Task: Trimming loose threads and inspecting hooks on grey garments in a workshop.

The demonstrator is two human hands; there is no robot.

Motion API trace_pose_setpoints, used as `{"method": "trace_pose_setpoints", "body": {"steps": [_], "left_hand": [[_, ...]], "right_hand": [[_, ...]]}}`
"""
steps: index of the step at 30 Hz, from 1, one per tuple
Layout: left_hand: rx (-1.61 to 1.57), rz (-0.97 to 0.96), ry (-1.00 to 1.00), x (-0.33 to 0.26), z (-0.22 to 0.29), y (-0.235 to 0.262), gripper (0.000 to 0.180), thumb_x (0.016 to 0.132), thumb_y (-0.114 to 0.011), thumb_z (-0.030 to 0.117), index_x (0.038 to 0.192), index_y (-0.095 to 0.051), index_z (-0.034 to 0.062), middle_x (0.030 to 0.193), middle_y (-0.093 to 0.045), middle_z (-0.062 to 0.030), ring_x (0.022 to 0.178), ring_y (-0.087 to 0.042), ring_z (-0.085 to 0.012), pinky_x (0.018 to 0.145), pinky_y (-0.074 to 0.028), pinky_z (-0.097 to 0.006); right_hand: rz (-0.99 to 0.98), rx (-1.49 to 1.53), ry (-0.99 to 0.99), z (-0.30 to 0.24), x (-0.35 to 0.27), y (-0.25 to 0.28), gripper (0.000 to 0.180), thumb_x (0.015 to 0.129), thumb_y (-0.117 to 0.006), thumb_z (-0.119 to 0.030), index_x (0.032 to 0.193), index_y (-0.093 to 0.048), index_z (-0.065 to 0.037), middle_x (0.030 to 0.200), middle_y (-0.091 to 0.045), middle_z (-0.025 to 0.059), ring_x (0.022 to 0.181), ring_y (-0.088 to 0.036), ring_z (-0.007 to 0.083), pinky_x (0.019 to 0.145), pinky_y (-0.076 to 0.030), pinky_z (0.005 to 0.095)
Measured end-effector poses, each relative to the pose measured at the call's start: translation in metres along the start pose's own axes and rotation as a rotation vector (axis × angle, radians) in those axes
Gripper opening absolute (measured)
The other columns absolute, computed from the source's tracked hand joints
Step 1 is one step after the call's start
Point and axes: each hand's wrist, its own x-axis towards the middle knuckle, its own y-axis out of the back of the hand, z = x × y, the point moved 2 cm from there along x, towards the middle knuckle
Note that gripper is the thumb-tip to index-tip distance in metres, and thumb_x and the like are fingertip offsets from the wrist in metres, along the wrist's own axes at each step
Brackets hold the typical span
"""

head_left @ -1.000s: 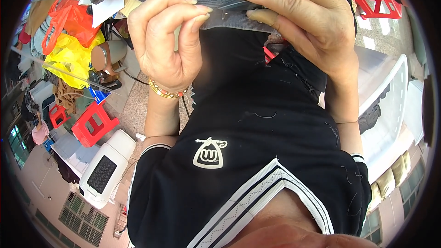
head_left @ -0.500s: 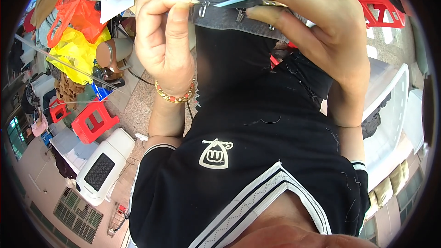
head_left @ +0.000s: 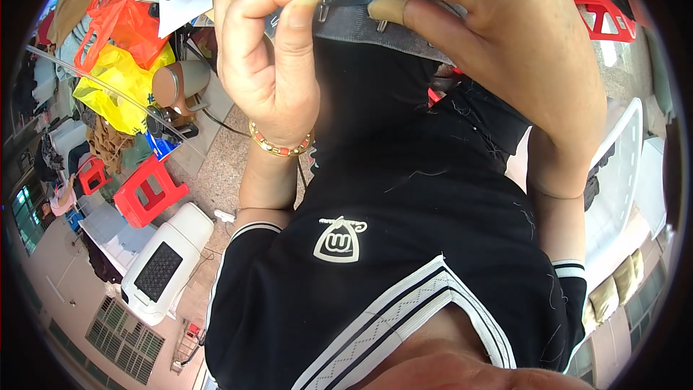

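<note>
Held up close before the chest: grey garment [head_left: 375, 25], its edge stretched between both hands near the top of the view, above the black shirt [head_left: 404, 231]. Left hand [head_left: 271, 65] curled, thumb and forefinger pressed together, pinching a small metal clasp [head_left: 323, 9] at the garment's edge; beaded bracelet [head_left: 280, 146] around its wrist. Right hand [head_left: 498, 50] draped over the fabric from the right, fingers bent and close together, forefinger wearing a tan finger cot [head_left: 390, 9] and pressing on the grey edge just beside a second small metal clip [head_left: 382, 25]; thumb hidden behind the cloth, so full grip cannot be told. Below left, on the floor: red plastic stool [head_left: 148, 191], white appliance with dark panel [head_left: 162, 263], yellow bag [head_left: 115, 87] and orange bag [head_left: 119, 18] farther off.
</note>
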Motion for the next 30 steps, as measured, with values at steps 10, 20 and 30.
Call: {"method": "trace_pose_setpoints", "body": {"steps": [10,20,30], "left_hand": [[-0.061,0.06,0.04,-0.002,0.006,-0.003,0.006,0.093,-0.056,-0.001,0.097,-0.06,-0.0017,0.102,-0.058,-0.0115,0.093,-0.055,-0.016,0.084,-0.044,-0.026],[0.371,-0.274,-0.166,0.008,0.025,-0.008,0.035,0.07,-0.084,0.015,0.103,-0.073,0.0085,0.108,-0.058,-0.0083,0.105,-0.052,-0.0209,0.087,-0.043,-0.032],[0.576,-0.298,-0.45,0.008,0.015,-0.016,0.028,0.07,-0.084,0.017,0.097,-0.077,0.0196,0.104,-0.063,0.0005,0.096,-0.055,-0.0165,0.08,-0.039,-0.028]], "right_hand": [[0.178,0.046,0.207,0.031,-0.006,-0.012,0.018,0.074,-0.073,-0.009,0.09,-0.069,-0.002,0.081,-0.059,0.0068,0.07,-0.061,0.0206,0.063,-0.05,0.0317],[0.346,0.394,-0.107,0.065,-0.051,-0.006,0.033,0.075,-0.081,-0.007,0.104,-0.068,0.0,0.091,-0.067,0.0042,0.084,-0.062,0.0079,0.07,-0.05,0.0229],[0.373,0.773,-0.285,0.069,-0.093,-0.023,0.032,0.072,-0.081,-0.002,0.101,-0.07,0.003,0.09,-0.063,0.0039,0.08,-0.057,0.008,0.067,-0.044,0.0197]]}}
